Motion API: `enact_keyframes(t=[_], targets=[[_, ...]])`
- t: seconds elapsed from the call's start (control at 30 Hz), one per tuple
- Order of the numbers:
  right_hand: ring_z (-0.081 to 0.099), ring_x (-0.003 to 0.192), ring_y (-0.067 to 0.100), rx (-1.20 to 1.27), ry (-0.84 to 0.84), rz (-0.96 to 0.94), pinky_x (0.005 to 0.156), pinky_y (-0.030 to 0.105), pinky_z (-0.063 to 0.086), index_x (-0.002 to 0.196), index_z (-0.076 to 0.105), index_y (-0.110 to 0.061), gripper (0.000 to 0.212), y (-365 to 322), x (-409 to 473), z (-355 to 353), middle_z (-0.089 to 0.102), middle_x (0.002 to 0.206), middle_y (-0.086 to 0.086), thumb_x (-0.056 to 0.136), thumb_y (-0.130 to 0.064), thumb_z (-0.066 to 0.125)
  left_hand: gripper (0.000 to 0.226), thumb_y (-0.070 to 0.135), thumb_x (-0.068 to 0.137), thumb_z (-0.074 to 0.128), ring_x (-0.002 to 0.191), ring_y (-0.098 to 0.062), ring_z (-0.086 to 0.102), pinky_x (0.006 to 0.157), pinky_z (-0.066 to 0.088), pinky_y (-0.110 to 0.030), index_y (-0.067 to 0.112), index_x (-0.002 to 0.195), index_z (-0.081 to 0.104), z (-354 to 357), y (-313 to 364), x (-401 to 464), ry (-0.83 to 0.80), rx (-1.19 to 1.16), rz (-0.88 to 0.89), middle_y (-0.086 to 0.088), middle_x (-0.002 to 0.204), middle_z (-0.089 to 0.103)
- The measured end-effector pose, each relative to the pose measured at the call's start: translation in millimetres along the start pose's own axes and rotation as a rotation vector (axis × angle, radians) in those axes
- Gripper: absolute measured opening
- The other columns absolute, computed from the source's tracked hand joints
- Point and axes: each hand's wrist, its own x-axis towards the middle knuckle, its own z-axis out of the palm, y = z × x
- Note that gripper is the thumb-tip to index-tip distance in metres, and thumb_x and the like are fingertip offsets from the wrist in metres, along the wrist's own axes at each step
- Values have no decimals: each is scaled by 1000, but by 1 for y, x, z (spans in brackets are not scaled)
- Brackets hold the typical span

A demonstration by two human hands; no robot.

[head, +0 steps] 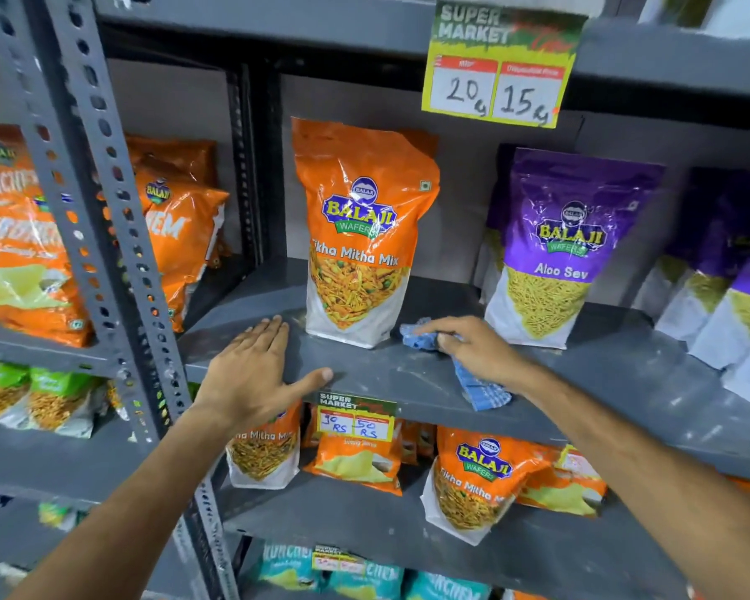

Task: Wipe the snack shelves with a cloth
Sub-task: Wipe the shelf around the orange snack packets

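A grey metal shelf (581,374) runs across the middle of the head view, dusty and scuffed. My right hand (473,348) presses a blue cloth (477,383) onto it, between an orange Tikha Mitha Mix bag (360,236) and a purple Aloo Sev bag (555,253). One end of the cloth hangs over the shelf's front edge. My left hand (252,374) lies flat on the shelf left of the orange bag, fingers spread, thumb at the front edge, holding nothing.
A perforated grey upright (105,210) stands at left, with orange snack bags (178,227) behind it. More purple bags (719,288) fill the right. A price tag (499,67) hangs from the shelf above. The lower shelf (364,526) carries orange bags.
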Motion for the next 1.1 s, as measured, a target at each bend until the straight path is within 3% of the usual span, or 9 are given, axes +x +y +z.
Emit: enact_keyframes(t=[0.13,0.23,0.37,0.47,0.53,0.6,0.73,0.9,1.1], targets=[[59,114,15,24,144,147,91,31,42,128,67,-29,37,5,24,-19,69,122,-3,102,-12,46,137,105,72,-1,162,-22,17,133,14,-39,7,166,20,0,0,1,10,-14,-14,-10,175,20],[60,117,26,-137,83,202,82,29,37,134,62,-29,40,7,35,-3,68,125,4,102,-14,44,137,104,72,0,163,-23,17,133,15,-39,7,166,20,0,1,0,12,-21,-14,-10,175,20],[59,123,23,-180,42,62,99,37,47,131,65,-28,38,3,22,17,64,136,0,101,-11,47,135,104,73,1,163,-22,17,133,14,-38,8,166,21,1,1,0,32,-18,-11,-9,175,20],[58,122,10,-36,-18,17,102,34,46,126,68,-30,38,-4,4,18,66,134,-8,101,-10,48,133,103,74,1,162,-21,18,132,13,-37,8,166,21,2,2,1,53,-6,-6,-9,175,21],[63,111,12,23,89,83,93,33,49,123,69,-31,36,-6,9,12,70,122,-8,101,-12,48,133,103,75,1,162,-21,20,131,13,-36,9,166,22,3,1,2,74,3,-6,-8,174,22],[66,98,26,-9,291,225,82,38,54,120,69,-24,33,-6,36,5,73,110,4,98,-12,47,133,103,75,1,162,-20,21,131,13,-36,9,166,23,4,0,3,81,6,-2,-8,174,23],[63,116,39,-122,434,415,95,45,55,127,65,-19,43,10,112,2,65,128,17,89,-5,50,131,103,75,4,161,-20,24,128,12,-33,10,165,26,4,-1,2,110,-8,2,-7,173,25],[65,111,39,-508,377,497,97,43,54,108,74,-8,27,40,154,9,71,113,21,84,-18,67,129,103,77,8,160,-18,26,126,10,-31,11,164,30,4,-2,1,148,-12,13,-5,172,26],[62,114,43,-442,335,521,97,47,52,113,71,-9,33,58,171,17,68,119,23,96,-32,55,125,102,79,14,158,-20,31,125,14,-33,10,163,34,7,-3,3,150,2,12,-6,170,31]])
